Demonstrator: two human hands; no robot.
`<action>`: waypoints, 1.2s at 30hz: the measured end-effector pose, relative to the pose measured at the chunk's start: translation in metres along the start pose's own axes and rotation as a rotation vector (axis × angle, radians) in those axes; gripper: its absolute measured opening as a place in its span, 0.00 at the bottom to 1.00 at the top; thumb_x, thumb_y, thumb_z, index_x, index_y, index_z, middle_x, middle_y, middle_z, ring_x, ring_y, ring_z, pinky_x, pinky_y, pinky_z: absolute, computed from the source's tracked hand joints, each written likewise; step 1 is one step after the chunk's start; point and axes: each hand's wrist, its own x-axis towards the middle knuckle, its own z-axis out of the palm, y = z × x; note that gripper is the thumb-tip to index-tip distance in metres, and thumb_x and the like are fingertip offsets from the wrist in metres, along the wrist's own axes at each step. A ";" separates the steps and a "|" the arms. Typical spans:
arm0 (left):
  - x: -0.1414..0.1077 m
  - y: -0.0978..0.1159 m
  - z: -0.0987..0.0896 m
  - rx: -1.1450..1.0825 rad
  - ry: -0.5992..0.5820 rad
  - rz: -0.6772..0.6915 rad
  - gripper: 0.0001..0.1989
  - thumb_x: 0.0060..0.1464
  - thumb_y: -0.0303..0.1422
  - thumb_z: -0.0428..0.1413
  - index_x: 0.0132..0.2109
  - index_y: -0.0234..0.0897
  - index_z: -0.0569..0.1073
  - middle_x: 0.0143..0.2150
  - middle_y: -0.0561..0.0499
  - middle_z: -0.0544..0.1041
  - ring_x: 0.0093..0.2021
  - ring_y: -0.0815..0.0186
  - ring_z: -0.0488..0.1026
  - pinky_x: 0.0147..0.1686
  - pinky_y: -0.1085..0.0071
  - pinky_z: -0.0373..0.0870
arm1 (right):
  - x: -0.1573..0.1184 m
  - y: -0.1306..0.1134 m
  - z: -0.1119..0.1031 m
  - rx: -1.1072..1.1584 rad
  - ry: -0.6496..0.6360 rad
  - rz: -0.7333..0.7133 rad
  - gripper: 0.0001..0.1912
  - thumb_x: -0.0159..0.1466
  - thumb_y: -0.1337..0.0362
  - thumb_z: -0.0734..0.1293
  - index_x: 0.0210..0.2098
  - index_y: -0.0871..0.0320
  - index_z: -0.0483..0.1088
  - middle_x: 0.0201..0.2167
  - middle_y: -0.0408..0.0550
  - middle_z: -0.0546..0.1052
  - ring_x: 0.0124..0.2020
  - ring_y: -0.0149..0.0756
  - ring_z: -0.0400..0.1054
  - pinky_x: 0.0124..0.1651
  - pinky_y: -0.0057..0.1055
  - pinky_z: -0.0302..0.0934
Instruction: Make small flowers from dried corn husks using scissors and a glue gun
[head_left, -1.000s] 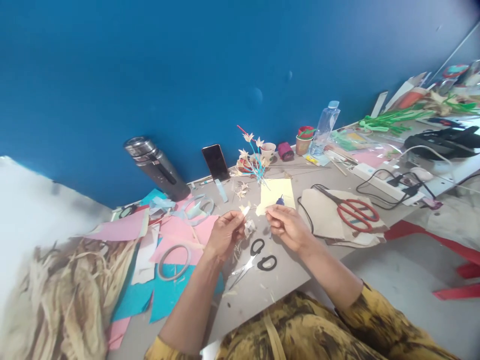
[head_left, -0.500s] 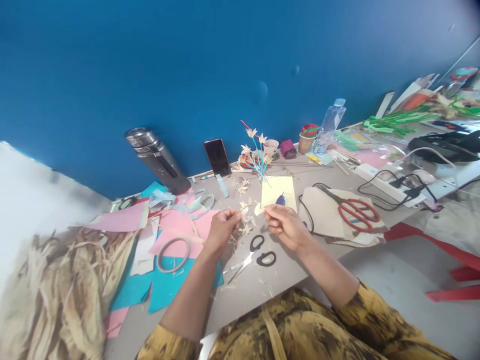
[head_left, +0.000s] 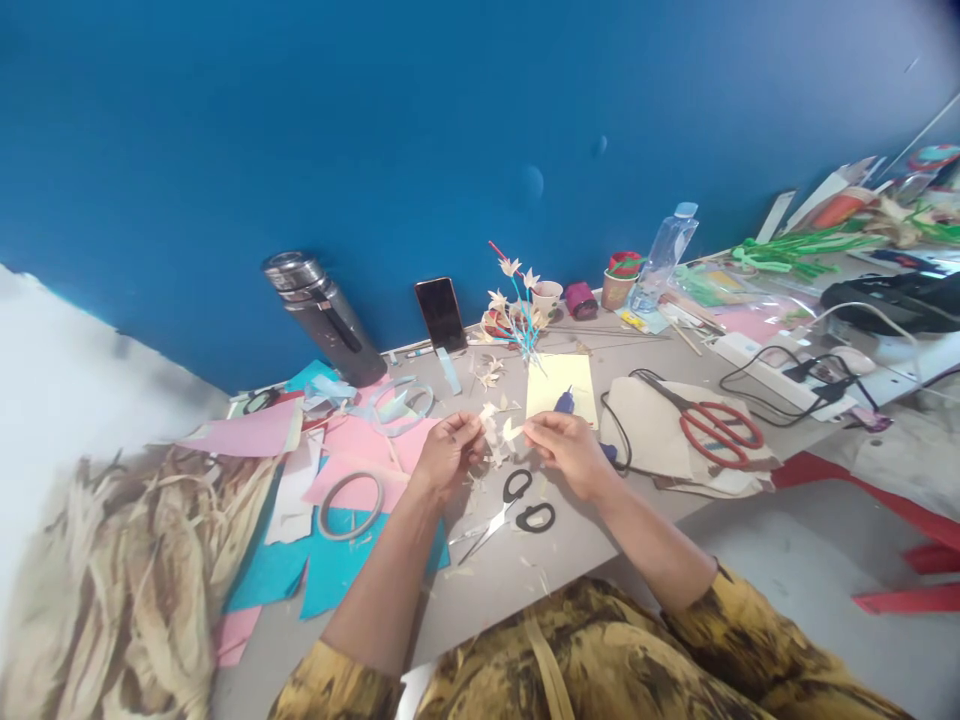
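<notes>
My left hand point(head_left: 448, 455) is closed in a pinch over the table's middle; what its fingertips hold is too small to make out. Facing it, my right hand point(head_left: 568, 452) pinches a small pale petal-like piece point(head_left: 513, 431). Cream scraps point(head_left: 491, 440) lie between and behind the hands. Black-handled scissors point(head_left: 508, 515) rest partly open just in front of them. Behind my right hand is a yellow paper sheet point(head_left: 559, 380) with a dark blue tool tip point(head_left: 565, 401) over it. Pale star-shaped flowers point(head_left: 510, 267) on blue stems stand farther back.
Left are a dark flask point(head_left: 330, 325), a tape roll point(head_left: 350, 506), coloured sheets and dried husks point(head_left: 142, 590). A phone point(head_left: 441, 313) leans at the wall. Right are red-handled scissors point(head_left: 720, 434), a clear bottle point(head_left: 664, 255), cords and a power strip point(head_left: 780, 375).
The pale piece at my right fingertips now shows at a different angle. My right hand has shifted slightly left, closer to my left hand. The whole view has shifted a little.
</notes>
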 end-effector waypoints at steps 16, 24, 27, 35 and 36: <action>0.007 -0.006 -0.008 -0.082 0.162 0.040 0.16 0.40 0.34 0.70 0.30 0.33 0.70 0.26 0.55 0.70 0.22 0.76 0.64 0.20 0.79 0.58 | 0.010 -0.003 0.005 -0.279 -0.030 -0.065 0.17 0.57 0.51 0.69 0.25 0.59 0.69 0.16 0.38 0.66 0.16 0.22 0.50 0.19 0.23 0.44; 0.005 -0.002 -0.004 -0.088 0.174 0.050 0.17 0.38 0.34 0.70 0.29 0.34 0.69 0.24 0.56 0.70 0.21 0.76 0.64 0.20 0.78 0.57 | 0.006 0.004 0.008 -0.619 -0.237 -0.070 0.12 0.58 0.62 0.67 0.19 0.59 0.71 0.17 0.43 0.74 0.18 0.28 0.59 0.23 0.25 0.51; 0.006 -0.002 -0.004 -0.085 0.184 0.057 0.17 0.38 0.34 0.70 0.29 0.34 0.69 0.24 0.55 0.70 0.21 0.76 0.63 0.20 0.78 0.57 | 0.003 -0.005 0.007 -0.760 -0.193 -0.167 0.14 0.58 0.67 0.66 0.16 0.58 0.69 0.17 0.43 0.73 0.22 0.30 0.62 0.29 0.27 0.53; 0.005 0.000 -0.006 -0.085 0.224 0.088 0.14 0.41 0.33 0.67 0.30 0.34 0.70 0.25 0.56 0.70 0.21 0.76 0.63 0.20 0.78 0.57 | 0.022 -0.059 -0.005 -1.110 0.062 -0.424 0.11 0.63 0.63 0.63 0.32 0.58 0.78 0.25 0.43 0.79 0.27 0.33 0.70 0.33 0.27 0.56; 0.004 0.001 -0.006 -0.085 0.225 0.090 0.14 0.41 0.33 0.67 0.30 0.34 0.70 0.25 0.56 0.70 0.21 0.76 0.63 0.20 0.77 0.57 | 0.026 -0.066 -0.002 -1.164 0.070 -0.446 0.11 0.64 0.63 0.64 0.33 0.58 0.78 0.26 0.44 0.80 0.28 0.34 0.71 0.34 0.27 0.56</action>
